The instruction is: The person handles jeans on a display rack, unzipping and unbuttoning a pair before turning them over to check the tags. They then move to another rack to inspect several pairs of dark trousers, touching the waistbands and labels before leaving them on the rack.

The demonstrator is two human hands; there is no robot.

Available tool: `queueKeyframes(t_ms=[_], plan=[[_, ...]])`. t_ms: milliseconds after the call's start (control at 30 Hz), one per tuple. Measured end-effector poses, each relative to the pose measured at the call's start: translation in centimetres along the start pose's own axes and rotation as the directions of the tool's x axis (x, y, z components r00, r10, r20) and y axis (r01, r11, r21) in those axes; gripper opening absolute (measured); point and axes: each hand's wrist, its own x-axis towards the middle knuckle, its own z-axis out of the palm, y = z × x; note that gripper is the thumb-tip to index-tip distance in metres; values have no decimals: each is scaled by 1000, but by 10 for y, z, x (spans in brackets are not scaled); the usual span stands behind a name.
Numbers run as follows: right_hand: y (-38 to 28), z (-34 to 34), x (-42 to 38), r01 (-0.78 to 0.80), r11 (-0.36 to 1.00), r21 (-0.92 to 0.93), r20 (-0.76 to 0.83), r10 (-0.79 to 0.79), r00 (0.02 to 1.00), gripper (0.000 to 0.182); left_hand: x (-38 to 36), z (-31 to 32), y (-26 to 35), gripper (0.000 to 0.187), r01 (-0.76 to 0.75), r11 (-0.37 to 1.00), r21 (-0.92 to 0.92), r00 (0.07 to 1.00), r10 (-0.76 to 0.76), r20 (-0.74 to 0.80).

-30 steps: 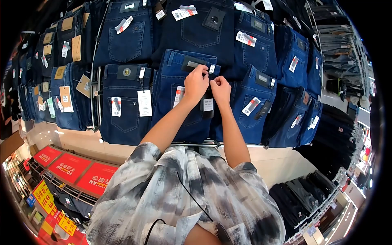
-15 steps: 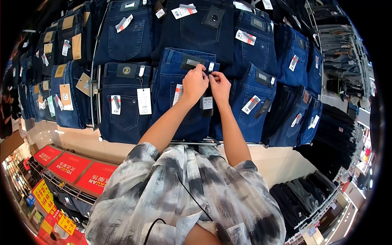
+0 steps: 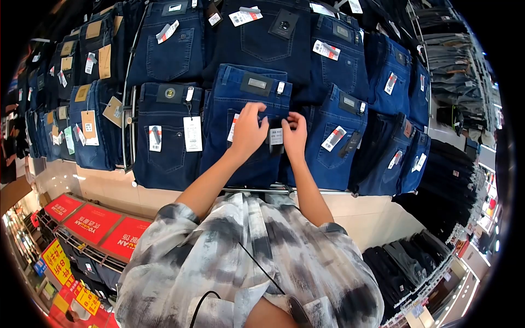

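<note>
Folded blue jeans [image 3: 224, 90] lie at the middle of the display, with a dark waistband patch and a small white size tag [image 3: 280, 88]. Over their pocket is my left hand [image 3: 250, 131], fingers apart and holding nothing visible. My right hand [image 3: 295, 136] is at the right edge of these jeans, its thumb and fingers closed at the top of a dark hang tag with a grey label [image 3: 276, 136]. A white and red tag [image 3: 233, 127] shows partly behind my left hand.
More folded jeans with tags [image 3: 167, 136] fill the racks on both sides and above. Below the display runs a metal rail [image 3: 339, 192]. Red signs [image 3: 93, 223] stand at the lower left, and dark garments hang at the lower right.
Both hands have moved down from the waistband and size tag. My left hand has opened and drawn away from my right, which is now at the hang tag.
</note>
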Motion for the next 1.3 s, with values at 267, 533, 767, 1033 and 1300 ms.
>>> queueKeyframes(t_ms=[267, 533, 767, 1033, 1300], plan=[[-7, -1, -43, 4, 961, -276, 26, 3, 1000, 43, -51, 7, -3, 33, -34, 997, 62, 999, 35, -5], [14, 7, -46, -29, 971, -239, 38, 39, 998, 40, -64, 30, -27, 39, 261, 962, -77, 963, -254, 90], [25, 3, -53, -29, 969, -247, 88, 52, 995, 28, -81, 21, -27, 45, 295, 952, -86, 946, -279, 163], [25, -19, -81, 151, 944, -294, 0, -159, 987, 47, -139, -61, -17, 32, 183, 983, -33, 962, -172, 212], [-62, 90, -125, 122, 972, 200, 280, -176, 944, 35, -136, -194, -100, 22, 156, 987, 51, 978, -147, -149]])
